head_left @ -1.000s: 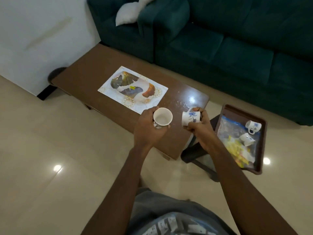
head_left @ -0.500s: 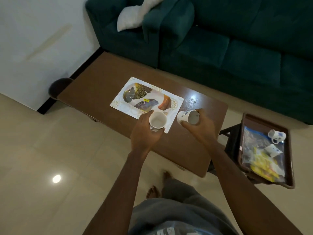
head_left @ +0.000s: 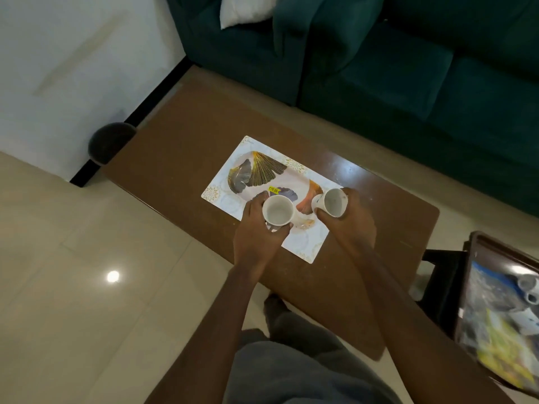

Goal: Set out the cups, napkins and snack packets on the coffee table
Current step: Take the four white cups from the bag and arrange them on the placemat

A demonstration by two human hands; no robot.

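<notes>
**Holding two small cups at the placemat**

To the right of the placemat (head_left: 221, 193) and nearer to the person, a dark tray (head_left: 495, 252) carries blurred snack packets (head_left: 495, 345) and what seems to be two more cups (head_left: 528, 290). Napkins I cannot make out there.

At the near edge of the placemat, the left hand (head_left: 256, 231) wraps its fingers and thumb around the wall of a white cup (head_left: 277, 210), which is upright with its mouth up. At the right end of the placemat, the right hand (head_left: 347, 225) grips a second cup (head_left: 332, 202) from behind. This one is tilted, with its mouth turned toward the camera. Whether the cups touch the placemat or hang just above it, I cannot tell.

Both look empty, so they are probably light. They seem to be ceramic: stiff, smooth, and easy to chip if two knock together or one lands hard on its rim. I judge that a hold around the body is safe for such a small cup, and the handle is also good for turning it. The tilted cup should be made level before release.

Beyond the placemat the brown coffee table (head_left: 189, 141) continues, and behind it stands a green sofa (head_left: 408, 83).
</notes>
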